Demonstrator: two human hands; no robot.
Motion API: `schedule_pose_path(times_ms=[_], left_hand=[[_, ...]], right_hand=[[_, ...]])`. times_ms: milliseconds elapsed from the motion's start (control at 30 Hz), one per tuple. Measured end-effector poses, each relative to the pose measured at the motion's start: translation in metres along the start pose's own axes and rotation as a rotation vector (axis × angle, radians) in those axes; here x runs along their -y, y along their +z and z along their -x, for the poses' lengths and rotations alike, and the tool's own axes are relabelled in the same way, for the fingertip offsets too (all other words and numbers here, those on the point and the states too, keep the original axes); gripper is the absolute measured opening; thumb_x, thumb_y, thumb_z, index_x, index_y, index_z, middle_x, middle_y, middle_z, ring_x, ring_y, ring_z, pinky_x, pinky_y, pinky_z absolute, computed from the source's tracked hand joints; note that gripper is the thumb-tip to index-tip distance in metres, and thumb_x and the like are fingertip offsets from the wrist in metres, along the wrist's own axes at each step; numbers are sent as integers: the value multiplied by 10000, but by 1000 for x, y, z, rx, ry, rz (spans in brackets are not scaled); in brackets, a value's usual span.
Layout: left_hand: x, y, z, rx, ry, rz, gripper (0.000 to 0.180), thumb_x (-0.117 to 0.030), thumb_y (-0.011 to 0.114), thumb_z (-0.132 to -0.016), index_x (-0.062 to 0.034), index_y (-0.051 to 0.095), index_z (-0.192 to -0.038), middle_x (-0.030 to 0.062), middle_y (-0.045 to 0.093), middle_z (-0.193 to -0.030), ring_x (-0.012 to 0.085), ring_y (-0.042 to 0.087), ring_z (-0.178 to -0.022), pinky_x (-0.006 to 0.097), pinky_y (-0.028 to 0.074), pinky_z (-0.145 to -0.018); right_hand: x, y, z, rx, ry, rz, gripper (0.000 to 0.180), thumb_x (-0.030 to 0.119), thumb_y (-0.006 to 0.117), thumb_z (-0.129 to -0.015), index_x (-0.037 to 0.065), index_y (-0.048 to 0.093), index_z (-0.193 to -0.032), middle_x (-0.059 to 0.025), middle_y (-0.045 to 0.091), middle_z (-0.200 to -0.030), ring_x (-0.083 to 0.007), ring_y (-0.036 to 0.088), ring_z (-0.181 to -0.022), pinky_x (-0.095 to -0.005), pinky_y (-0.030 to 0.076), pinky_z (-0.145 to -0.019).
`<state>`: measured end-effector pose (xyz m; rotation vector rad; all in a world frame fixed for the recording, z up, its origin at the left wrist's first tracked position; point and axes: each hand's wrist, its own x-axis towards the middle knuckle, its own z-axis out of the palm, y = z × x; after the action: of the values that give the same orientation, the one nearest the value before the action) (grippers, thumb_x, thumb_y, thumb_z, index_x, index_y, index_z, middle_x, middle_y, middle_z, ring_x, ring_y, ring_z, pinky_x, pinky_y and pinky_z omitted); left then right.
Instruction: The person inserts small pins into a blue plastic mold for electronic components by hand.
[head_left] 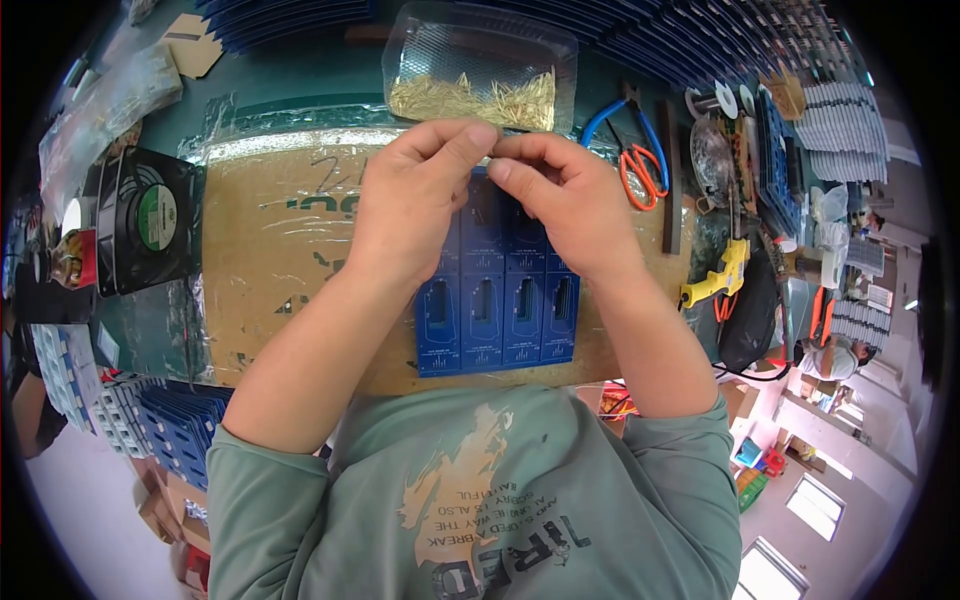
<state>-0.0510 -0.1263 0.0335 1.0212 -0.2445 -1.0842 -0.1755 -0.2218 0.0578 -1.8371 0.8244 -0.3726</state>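
Both hands meet above the far edge of a blue circuit board panel, which lies on a sheet of cardboard. My left hand is closed, thumb and index finger pinched together. Close beside it, my right hand also pinches with thumb and index finger. Whatever sits between the fingertips is too small to make out. Just beyond the hands stands a clear plastic tray with a heap of thin gold-coloured metal pins in it. Rows of rectangular slots run across the panel.
Blue-handled pliers and orange-handled scissors lie right of the tray. A dark bar is beside them. Farther right rests a yellow glue gun. A black fan stands at left. Stacked blue boards line the back.
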Motion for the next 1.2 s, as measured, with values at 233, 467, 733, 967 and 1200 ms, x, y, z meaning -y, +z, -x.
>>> schedule_pose_path(times_ms=[233, 467, 733, 967, 1200], left_hand=[[0, 0, 1, 3, 17, -61, 197, -204, 724, -905, -25, 716, -987, -53, 557, -723, 34, 422, -618, 197, 336, -541], [0, 2, 2, -23, 14, -127, 185, -202, 721, -908, -31, 713, -978, -51, 559, -720, 33, 442, -626, 193, 355, -544], [1, 2, 2, -14, -5, -118, 178, -195, 712, -914, -30, 700, -978, -53, 550, -709, 32, 441, -612, 195, 351, -529], [1, 1, 2, -12, 5, -98, 171, -192, 687, -932, -25, 687, -970, -53, 546, -711, 31, 438, -613, 193, 351, -537], [2, 0, 0, 25, -13, -42, 176, -196, 681, -938, -22, 678, -957, -57, 526, -701, 31, 418, -608, 197, 338, -533]], right_hand=[[-1, 4, 1, -25, 151, -342, 210, 194, 678, -922, -5, 681, -989, 30, 634, -827, -43, 530, -748, -213, 453, -679], [-1, 6, 0, -102, 91, -306, 171, 183, 645, -958, 22, 658, -1015, 49, 542, -745, -31, 463, -653, -186, 379, -581], [1, 3, 2, -114, 96, -267, 153, 175, 639, -962, 28, 654, -1003, 47, 547, -747, -31, 472, -658, -185, 391, -591], [5, 1, 4, -76, 22, -210, 217, 183, 706, -903, 9, 669, -1027, 10, 652, -847, -48, 566, -751, -211, 479, -692], [-4, 5, 2, -93, -40, -191, 164, 112, 695, -925, 15, 657, -1052, 35, 624, -869, -28, 532, -753, -174, 438, -671]])
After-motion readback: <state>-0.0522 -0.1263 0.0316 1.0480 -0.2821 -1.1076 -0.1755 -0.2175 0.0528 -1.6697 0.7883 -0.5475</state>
